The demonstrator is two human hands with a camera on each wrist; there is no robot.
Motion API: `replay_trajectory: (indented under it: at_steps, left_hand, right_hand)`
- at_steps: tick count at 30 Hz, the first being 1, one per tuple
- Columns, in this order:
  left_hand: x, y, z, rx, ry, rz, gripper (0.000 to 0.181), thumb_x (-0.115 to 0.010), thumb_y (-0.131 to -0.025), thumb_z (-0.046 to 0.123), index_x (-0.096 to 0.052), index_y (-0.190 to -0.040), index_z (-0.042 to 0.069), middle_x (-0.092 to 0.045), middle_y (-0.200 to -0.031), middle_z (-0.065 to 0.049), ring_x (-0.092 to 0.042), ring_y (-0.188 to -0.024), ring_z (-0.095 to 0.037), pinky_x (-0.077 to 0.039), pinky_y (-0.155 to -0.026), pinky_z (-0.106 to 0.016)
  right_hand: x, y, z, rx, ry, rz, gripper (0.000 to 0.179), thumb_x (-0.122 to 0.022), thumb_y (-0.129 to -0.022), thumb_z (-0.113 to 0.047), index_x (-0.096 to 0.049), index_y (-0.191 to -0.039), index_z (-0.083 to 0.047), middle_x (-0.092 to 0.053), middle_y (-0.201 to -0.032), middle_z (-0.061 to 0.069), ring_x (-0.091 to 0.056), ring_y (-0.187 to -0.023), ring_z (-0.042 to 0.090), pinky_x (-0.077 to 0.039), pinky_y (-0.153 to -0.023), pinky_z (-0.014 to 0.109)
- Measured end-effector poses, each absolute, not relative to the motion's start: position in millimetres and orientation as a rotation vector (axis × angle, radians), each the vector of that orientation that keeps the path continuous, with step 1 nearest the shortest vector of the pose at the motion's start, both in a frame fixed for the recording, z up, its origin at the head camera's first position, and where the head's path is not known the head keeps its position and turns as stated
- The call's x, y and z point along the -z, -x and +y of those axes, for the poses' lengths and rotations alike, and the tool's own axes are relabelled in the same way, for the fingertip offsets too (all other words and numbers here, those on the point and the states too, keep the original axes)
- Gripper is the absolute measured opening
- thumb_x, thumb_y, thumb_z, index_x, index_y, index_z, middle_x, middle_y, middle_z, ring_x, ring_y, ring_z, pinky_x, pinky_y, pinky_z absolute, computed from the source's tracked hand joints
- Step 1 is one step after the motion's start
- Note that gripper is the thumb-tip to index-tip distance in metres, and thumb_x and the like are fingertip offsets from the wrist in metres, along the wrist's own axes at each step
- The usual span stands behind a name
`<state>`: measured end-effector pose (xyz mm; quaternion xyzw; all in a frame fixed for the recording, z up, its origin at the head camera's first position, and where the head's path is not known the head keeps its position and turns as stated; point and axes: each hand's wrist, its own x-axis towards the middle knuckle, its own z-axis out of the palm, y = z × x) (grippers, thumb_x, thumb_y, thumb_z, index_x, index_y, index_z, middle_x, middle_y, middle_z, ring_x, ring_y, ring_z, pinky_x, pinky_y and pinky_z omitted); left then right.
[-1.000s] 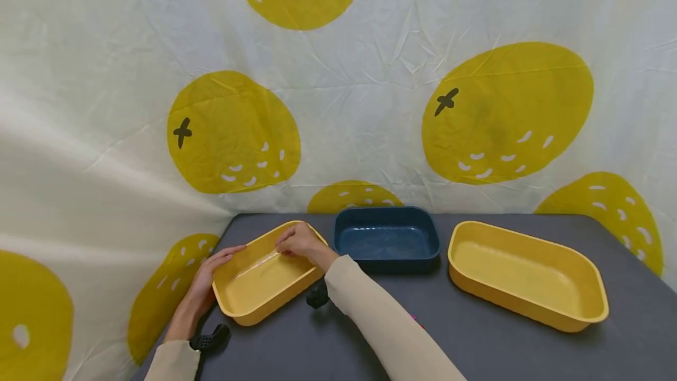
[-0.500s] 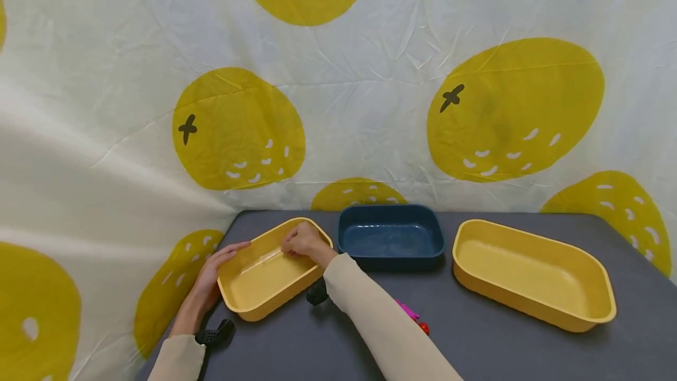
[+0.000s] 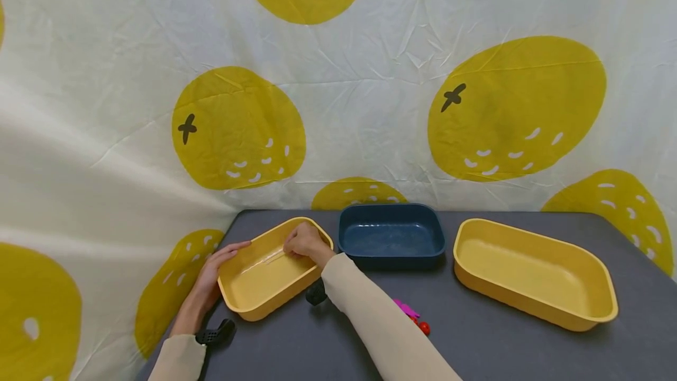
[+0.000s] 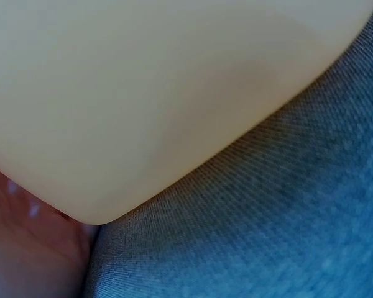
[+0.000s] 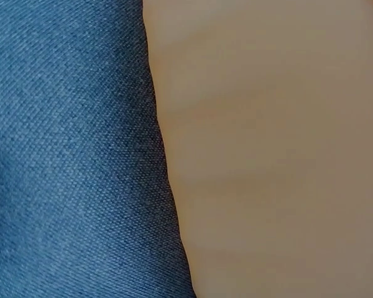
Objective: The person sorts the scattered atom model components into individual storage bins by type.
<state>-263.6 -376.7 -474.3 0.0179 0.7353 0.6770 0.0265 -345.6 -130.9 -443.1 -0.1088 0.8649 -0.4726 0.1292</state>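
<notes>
The left yellow tray [image 3: 254, 293] sits at the table's left side, angled away to the right. My left hand [image 3: 210, 278] lies along its outer left end, fingers extended against the rim. My right hand [image 3: 305, 243] reaches over the near side into the tray's far right part, its fingers bent down toward the floor. Its fingertips are hidden, and I cannot tell whether they hold anything. A thin pale streak shows on the tray floor beside them. In the left wrist view the tray wall [image 4: 143, 112] fills the top; the right wrist view shows the wall [image 5: 267, 149] close up.
A dark blue tray [image 3: 391, 260] stands right of the yellow one, near the back edge. Farther right is another yellow tray [image 3: 534, 307]. Small pink [image 3: 406, 308] and red pieces [image 3: 424, 327] lie on the grey table [image 3: 497, 351], partly behind my right sleeve.
My right hand has shifted slightly within the tray. The pink and red pieces show more beside the right sleeve. The whole view has shifted a little; my left hand keeps its place on the tray.
</notes>
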Motion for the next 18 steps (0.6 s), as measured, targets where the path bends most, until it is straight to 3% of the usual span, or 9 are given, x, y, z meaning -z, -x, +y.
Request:
replay_trajectory:
  at_steps: [10,18]
  left_hand:
    - [471.4,263.9,-378.5,-2.089,-0.057,2.263,0.050,-0.042,-0.112,0.029,-0.049,-0.151,-0.002,-0.064,-0.133,0.019,-0.059,-0.124,0.003,-0.049,-0.101,-0.014]
    - [471.4,263.3,-377.6,-2.080,-0.047,2.262,0.050,-0.042,-0.111,0.031,-0.050,-0.151,0.000,-0.063,-0.134,0.020,-0.059,-0.124,0.003,-0.049,-0.101,-0.014]
  right_hand:
    - [440.2,347.1,-133.7,1.345,0.314,2.526,0.011,-0.083,-0.084,-0.009,-0.080,-0.077,-0.001,-0.068,-0.064,0.007,-0.055,-0.050,0.013,-0.047,-0.049,0.021]
    - [436.4,342.5,-131.9,1.378,0.326,2.511,0.009,-0.082,-0.085,-0.009,-0.081,-0.082,0.000,-0.077,-0.078,0.015,-0.060,-0.055,0.015,-0.053,-0.054,0.024]
